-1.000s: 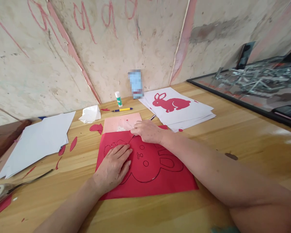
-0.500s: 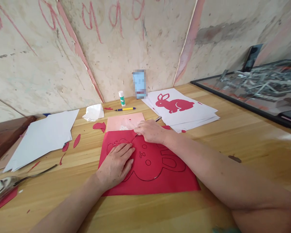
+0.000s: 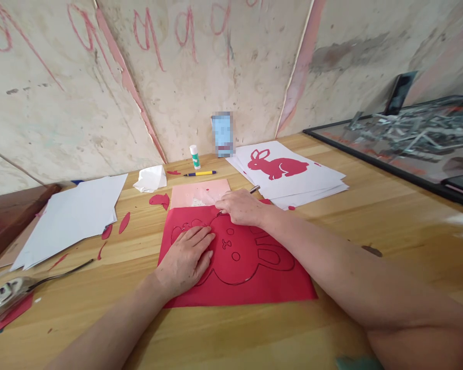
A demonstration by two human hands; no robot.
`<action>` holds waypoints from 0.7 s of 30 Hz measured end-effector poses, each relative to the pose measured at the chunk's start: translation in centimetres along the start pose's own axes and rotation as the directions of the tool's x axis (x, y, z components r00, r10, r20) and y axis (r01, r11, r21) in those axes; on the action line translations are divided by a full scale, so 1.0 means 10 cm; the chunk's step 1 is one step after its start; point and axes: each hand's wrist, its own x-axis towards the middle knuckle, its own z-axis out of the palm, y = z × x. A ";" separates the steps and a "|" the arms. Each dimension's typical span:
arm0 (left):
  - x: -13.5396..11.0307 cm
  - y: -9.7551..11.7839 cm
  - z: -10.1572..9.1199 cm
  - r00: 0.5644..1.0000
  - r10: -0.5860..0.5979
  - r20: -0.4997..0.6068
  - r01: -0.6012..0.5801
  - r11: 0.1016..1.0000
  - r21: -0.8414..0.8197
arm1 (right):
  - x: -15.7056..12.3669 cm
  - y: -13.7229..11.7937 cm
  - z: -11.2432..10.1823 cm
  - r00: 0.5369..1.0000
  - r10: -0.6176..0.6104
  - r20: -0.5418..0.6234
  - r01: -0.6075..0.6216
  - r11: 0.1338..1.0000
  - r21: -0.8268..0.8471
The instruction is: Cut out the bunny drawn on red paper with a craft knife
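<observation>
A sheet of red paper (image 3: 239,293) lies on the wooden table, with a rabbit's head outlined on it in black. My left hand (image 3: 187,254) rests flat on its left part, fingers stretched out, covering some of the outline. At the sheet's top edge, my right hand (image 3: 239,206) is closed around a slim, pen-shaped craft knife (image 3: 254,189). Its silver end sticks out behind the hand, and its dark tip touches the outline of the head. Partly under the red sheet is a pale pink board (image 3: 183,194) with small scraps on it.
White sheets (image 3: 312,180) bear a red paper rabbit on the right. More white paper (image 3: 73,216) and a tape measure (image 3: 7,298) lie left. Behind are crumpled paper (image 3: 150,178), a glue stick (image 3: 195,157), a yellow pen (image 3: 199,173) and a phone (image 3: 223,134). Red scraps (image 3: 124,222) are scattered about.
My right hand has shifted very slightly, with the knife tip moving a little along the outline. My left hand stays pressed on the paper. The view has tilted slightly.
</observation>
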 end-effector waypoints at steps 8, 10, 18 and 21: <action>0.00 0.00 0.01 1.000 -0.008 -0.015 0.007 1.000 -0.013 | -0.01 -0.02 -0.05 0.998 0.033 0.044 -0.032 0.999 -0.032; 0.00 0.00 0.00 1.000 -0.008 -0.012 0.008 1.000 -0.014 | -0.01 -0.02 -0.06 0.998 0.042 0.054 -0.041 0.999 -0.031; 0.00 0.00 0.00 1.000 -0.001 -0.008 0.001 1.000 -0.013 | -0.01 0.01 -0.07 0.996 0.051 0.068 -0.050 0.999 -0.019; 0.00 0.00 0.00 1.000 0.001 -0.028 -0.001 1.000 -0.022 | -0.01 0.03 -0.07 0.995 0.066 0.081 -0.064 0.998 -0.026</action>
